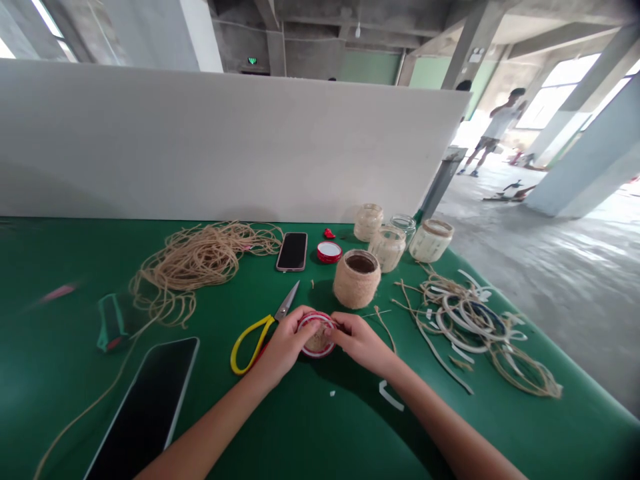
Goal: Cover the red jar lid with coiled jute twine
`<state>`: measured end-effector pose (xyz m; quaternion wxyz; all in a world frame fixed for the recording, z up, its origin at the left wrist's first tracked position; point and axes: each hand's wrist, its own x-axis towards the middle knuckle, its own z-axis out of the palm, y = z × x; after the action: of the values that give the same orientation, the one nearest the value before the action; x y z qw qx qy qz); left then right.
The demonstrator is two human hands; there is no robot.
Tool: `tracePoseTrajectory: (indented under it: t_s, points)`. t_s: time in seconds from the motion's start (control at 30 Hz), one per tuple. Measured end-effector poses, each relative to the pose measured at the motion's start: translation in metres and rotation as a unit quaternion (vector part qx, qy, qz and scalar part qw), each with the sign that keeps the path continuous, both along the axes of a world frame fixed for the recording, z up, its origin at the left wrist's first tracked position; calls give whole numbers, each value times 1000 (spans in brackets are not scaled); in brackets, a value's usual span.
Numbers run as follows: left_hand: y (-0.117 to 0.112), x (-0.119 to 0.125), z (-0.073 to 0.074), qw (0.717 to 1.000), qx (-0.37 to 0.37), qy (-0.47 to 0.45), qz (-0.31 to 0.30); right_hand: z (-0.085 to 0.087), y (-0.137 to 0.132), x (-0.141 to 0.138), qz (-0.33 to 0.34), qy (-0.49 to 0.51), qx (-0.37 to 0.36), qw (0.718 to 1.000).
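Both my hands hold a small red-rimmed jar lid (317, 335) partly covered with jute twine, low over the green table (300, 433). My left hand (284, 345) grips its left side with curled fingers. My right hand (359, 340) pinches its right edge. Yellow-handled scissors (260, 330) lie just left of my left hand. A jar fully wrapped in twine (357, 278) stands right behind the lid.
A loose heap of twine (200, 260) lies at back left. A phone (293, 251) and another red lid (329, 251) sit behind. Three jars (395, 240) stand at back right. Twine scraps and white strips (470, 313) lie to the right. A large phone (145, 407) lies near left.
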<state>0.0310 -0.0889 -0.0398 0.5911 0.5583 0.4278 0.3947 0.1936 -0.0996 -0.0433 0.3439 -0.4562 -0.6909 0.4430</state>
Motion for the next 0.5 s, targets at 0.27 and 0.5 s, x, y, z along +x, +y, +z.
tracePoseTrajectory:
  t_s: [0.27,0.5]
  points:
    - [5,0,-11,996,-28,-61,52,-3,-5,-3,-103,-106,115,982]
    - [6,1,-18,991,-33,-93,95,-2,-7,-5,-96,-156,154,971]
